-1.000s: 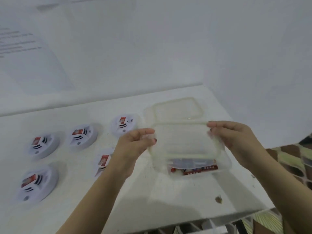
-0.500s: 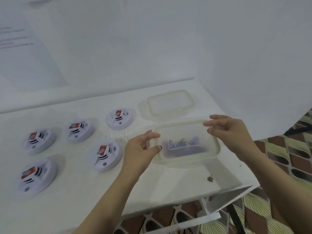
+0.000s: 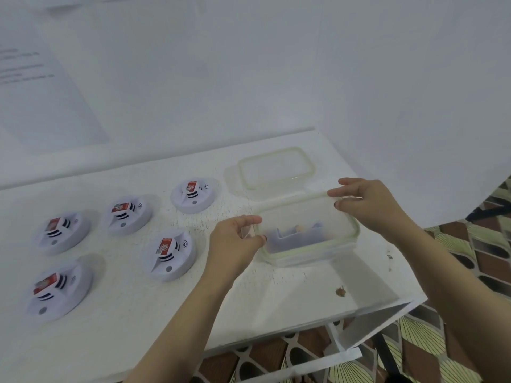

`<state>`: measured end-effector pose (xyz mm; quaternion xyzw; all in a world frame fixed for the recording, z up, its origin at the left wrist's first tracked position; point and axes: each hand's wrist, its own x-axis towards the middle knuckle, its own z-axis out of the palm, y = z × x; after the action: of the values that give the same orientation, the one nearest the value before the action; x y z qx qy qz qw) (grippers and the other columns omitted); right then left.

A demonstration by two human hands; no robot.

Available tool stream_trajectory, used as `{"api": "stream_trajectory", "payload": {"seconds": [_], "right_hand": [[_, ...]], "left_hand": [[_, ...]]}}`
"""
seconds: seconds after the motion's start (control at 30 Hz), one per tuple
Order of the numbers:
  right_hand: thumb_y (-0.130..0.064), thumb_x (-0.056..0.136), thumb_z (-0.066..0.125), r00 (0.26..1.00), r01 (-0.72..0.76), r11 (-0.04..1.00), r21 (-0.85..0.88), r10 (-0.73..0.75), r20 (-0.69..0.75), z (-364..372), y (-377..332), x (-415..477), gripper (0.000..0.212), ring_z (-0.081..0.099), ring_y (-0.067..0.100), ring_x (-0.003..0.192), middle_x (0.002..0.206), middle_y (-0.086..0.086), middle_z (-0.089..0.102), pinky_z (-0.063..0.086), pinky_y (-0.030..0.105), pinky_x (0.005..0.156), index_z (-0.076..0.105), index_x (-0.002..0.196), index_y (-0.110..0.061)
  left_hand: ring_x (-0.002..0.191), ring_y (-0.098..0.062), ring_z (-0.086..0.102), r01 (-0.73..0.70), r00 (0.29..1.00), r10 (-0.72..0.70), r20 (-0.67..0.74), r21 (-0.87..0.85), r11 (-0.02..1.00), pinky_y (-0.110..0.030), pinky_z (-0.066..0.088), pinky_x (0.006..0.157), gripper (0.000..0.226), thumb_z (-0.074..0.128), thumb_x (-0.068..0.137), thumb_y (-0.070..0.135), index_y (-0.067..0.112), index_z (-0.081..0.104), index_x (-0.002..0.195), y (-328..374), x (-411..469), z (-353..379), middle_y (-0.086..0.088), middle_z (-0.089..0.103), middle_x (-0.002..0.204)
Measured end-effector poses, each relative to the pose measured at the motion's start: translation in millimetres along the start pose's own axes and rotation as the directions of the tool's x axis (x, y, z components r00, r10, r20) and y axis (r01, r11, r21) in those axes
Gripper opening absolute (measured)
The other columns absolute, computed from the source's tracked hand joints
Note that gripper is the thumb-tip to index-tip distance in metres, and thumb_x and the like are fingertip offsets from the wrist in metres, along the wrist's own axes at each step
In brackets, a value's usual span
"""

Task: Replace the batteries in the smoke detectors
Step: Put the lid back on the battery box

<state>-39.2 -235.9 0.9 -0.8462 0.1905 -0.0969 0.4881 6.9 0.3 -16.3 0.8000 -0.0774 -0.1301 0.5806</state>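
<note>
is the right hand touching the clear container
Touching: the head view shows the right hand pinching the far rim of the clear container between thumb and fingers.

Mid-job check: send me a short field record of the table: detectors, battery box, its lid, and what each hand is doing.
smoke detectors: five, on the table, left of the container, each with a red label on top
container: clear, open, standing near the table's right end
contents: dark items, too blurred to identify
lid: flat on the table just behind the container
left hand: grip on the container's left rim, finger and thumb pinching
right hand: grip on its far rim, finger and thumb pinching
</note>
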Motion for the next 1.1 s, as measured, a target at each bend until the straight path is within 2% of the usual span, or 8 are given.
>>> {"api": "stream_trajectory", "payload": {"seconds": [0.2, 0.33, 0.4, 0.47, 0.6, 0.7, 0.8, 1.1], "right_hand": [[-0.008, 0.088, 0.060, 0.996, 0.040, 0.999, -0.004, -0.040, 0.084, 1.6, 11.8, -2.3, 0.031, 0.055, 0.013, 0.109, 0.130, -0.006, 0.055, 0.039, 0.026, 0.096, 0.068, 0.107, -0.030], [-0.012, 0.092, 0.055, 0.987, 0.091, 0.996, -0.010, -0.088, 0.137, 3.6, 20.4, -5.5, 0.035, 0.050, 0.011, 0.122, 0.129, -0.010, 0.058, 0.035, 0.030, 0.108, 0.063, 0.110, -0.041], [-0.016, 0.094, 0.054, 0.982, 0.143, 0.988, -0.049, -0.136, 0.135, 4.7, 24.9, -7.5, 0.035, 0.043, 0.005, 0.128, 0.134, -0.013, 0.052, 0.029, 0.024, 0.107, 0.059, 0.111, -0.046], [-0.030, 0.090, 0.059, 0.968, 0.223, 0.968, -0.117, -0.205, 0.142, 4.3, 28.3, -12.5, 0.035, 0.028, -0.002, 0.134, 0.145, -0.017, 0.036, 0.020, 0.022, 0.108, 0.053, 0.119, -0.048], [-0.079, 0.059, 0.061, 0.872, 0.426, 0.862, -0.274, -0.310, 0.380, 3.9, 36.2, -20.1, 0.084, -0.008, -0.005, 0.141, 0.156, -0.022, -0.001, 0.002, 0.028, 0.114, 0.026, 0.133, -0.063], [-0.090, 0.053, 0.050, 0.843, 0.505, 0.755, -0.418, -0.327, 0.427, 7.1, 44.1, -17.5, 0.093, -0.017, 0.000, 0.142, 0.156, -0.019, -0.010, -0.002, 0.030, 0.114, 0.010, 0.134, -0.066], [-0.087, 0.062, 0.046, 0.837, 0.539, 0.711, -0.452, -0.393, 0.381, 11.8, 50.0, -17.6, 0.089, -0.004, 0.012, 0.145, 0.158, -0.012, -0.003, 0.008, 0.034, 0.115, 0.013, 0.140, -0.058], [-0.081, 0.071, 0.042, 0.832, 0.548, 0.721, -0.424, -0.420, 0.362, 17.2, 54.9, -19.8, 0.084, 0.001, 0.019, 0.146, 0.158, -0.010, 0.000, 0.014, 0.039, 0.114, 0.014, 0.144, -0.049]], "left_hand": [[0.096, 0.001, 0.060, 0.003, 1.000, -0.003, 0.007, 0.018, 1.000, -0.002, 0.043, 0.061, 0.035, 0.071, 0.082, 0.002, 0.035, 0.067, 0.094, -6.0, -4.0, -1.7, 0.016, 0.063, 0.100], [0.109, 0.003, 0.057, -0.035, 0.999, 0.032, 0.030, 0.100, 0.994, 0.002, 0.041, 0.069, 0.035, 0.069, 0.085, 0.005, 0.036, 0.065, 0.101, -7.8, -7.3, -3.1, 0.004, 0.057, 0.134], [0.142, -0.007, 0.032, -0.149, 0.988, 0.138, 0.062, 0.240, 0.959, -0.005, 0.030, 0.097, 0.039, 0.066, 0.088, 0.012, 0.042, 0.060, 0.112, -10.5, -8.6, -1.1, 0.004, 0.027, 0.159], [0.149, -0.002, 0.002, -0.362, 0.932, 0.333, 0.140, 0.354, 0.863, -0.021, 0.007, 0.117, 0.044, 0.064, 0.086, 0.034, 0.051, 0.049, 0.124, -16.8, -6.6, 1.5, 0.008, 0.002, 0.163], [0.145, -0.003, -0.026, -0.536, 0.844, 0.381, 0.378, 0.557, 0.634, -0.026, -0.023, 0.115, 0.078, 0.044, 0.068, 0.082, 0.062, 0.016, 0.138, -25.2, 1.0, 9.5, 0.011, -0.018, 0.160], [0.151, -0.022, -0.006, -0.522, 0.852, 0.379, 0.362, 0.643, 0.560, -0.041, 0.001, 0.120, 0.091, 0.045, 0.063, 0.084, 0.052, 0.022, 0.146, -28.7, 4.0, 16.7, -0.003, -0.003, 0.164], [0.141, -0.041, 0.029, -0.539, 0.831, 0.469, 0.299, 0.641, 0.547, -0.050, 0.027, 0.111, 0.080, 0.054, 0.070, 0.071, 0.037, 0.044, 0.141, -35.1, 5.8, 21.7, -0.017, 0.029, 0.157], [0.135, -0.048, 0.034, -0.616, 0.750, 0.598, 0.284, 0.630, 0.473, -0.059, 0.033, 0.105, 0.068, 0.051, 0.083, 0.064, 0.030, 0.040, 0.141, -50.9, 13.8, 28.4, -0.020, 0.035, 0.152]]}}
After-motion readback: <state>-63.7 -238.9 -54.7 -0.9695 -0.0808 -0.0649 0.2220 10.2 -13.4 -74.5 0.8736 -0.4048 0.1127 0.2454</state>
